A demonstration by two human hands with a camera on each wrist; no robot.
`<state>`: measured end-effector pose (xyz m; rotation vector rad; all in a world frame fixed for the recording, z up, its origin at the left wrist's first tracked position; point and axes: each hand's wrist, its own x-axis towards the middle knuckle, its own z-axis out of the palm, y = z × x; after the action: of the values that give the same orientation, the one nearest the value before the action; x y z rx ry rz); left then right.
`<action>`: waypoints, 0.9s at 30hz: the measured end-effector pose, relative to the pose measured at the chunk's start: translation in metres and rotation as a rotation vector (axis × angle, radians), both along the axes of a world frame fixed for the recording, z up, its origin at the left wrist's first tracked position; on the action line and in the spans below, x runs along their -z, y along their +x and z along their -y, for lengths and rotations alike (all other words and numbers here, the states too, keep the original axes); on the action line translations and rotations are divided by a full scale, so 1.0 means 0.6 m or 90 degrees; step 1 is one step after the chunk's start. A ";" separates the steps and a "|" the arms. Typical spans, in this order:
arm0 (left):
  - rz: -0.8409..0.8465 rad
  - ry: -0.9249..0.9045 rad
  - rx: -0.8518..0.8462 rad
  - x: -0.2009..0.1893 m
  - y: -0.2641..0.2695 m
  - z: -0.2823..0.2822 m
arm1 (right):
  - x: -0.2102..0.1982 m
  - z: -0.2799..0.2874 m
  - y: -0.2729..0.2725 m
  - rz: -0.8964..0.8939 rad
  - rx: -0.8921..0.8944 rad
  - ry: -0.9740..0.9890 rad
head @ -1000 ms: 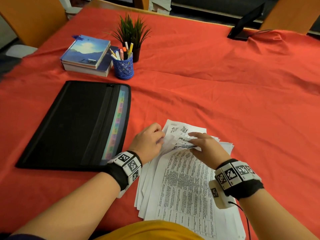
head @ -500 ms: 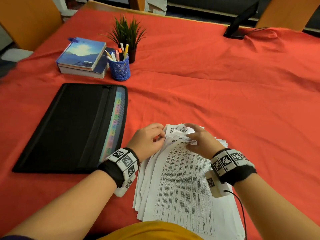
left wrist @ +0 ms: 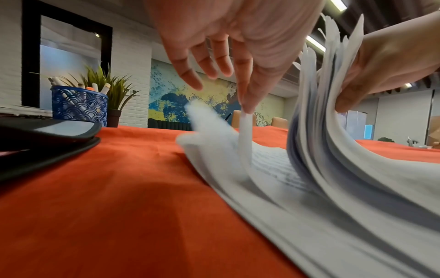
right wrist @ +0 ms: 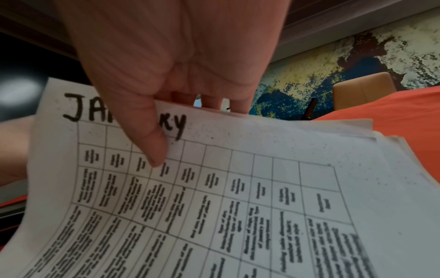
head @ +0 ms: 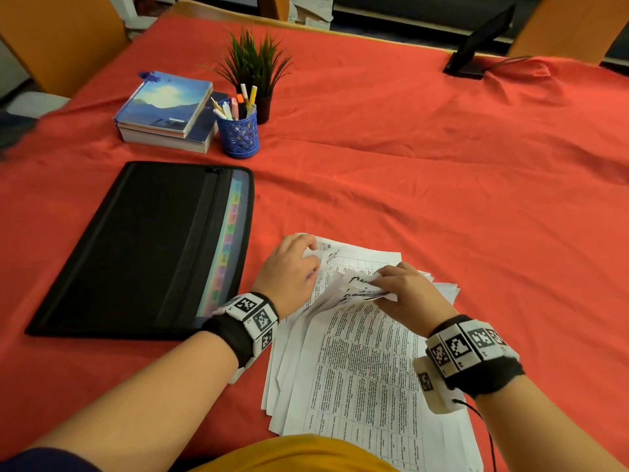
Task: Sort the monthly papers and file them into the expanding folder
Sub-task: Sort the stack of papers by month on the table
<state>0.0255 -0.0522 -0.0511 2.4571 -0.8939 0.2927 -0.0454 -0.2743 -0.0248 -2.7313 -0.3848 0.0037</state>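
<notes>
The loose stack of white printed papers (head: pixel 357 362) lies on the red tablecloth (head: pixel 442 185) just right of the flat black expanding folder with coloured tabs (head: pixel 143 247). The right hand (head: pixel 405 294) pinches the far edges of the upper sheets — thumb on a grid page headed in marker, fingers behind — and bends them up. The left hand (head: pixel 289 270), fingers nearly straight, lifts a single sheet edge with its fingertips (left wrist: pixel 247 105). Beyond the folder stand a blue lattice pen cup (head: pixel 238 132), stacked books (head: pixel 166 110) and a small potted plant (head: pixel 255 66).
</notes>
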 end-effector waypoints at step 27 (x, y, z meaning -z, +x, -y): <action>-0.432 0.246 -0.107 0.007 0.061 0.019 | 0.004 -0.001 -0.008 0.022 0.009 0.001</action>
<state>0.0621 -0.0633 -0.0551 2.6895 -0.4736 -0.6863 -0.0503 -0.2735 -0.0270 -2.7350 -0.3743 -0.0483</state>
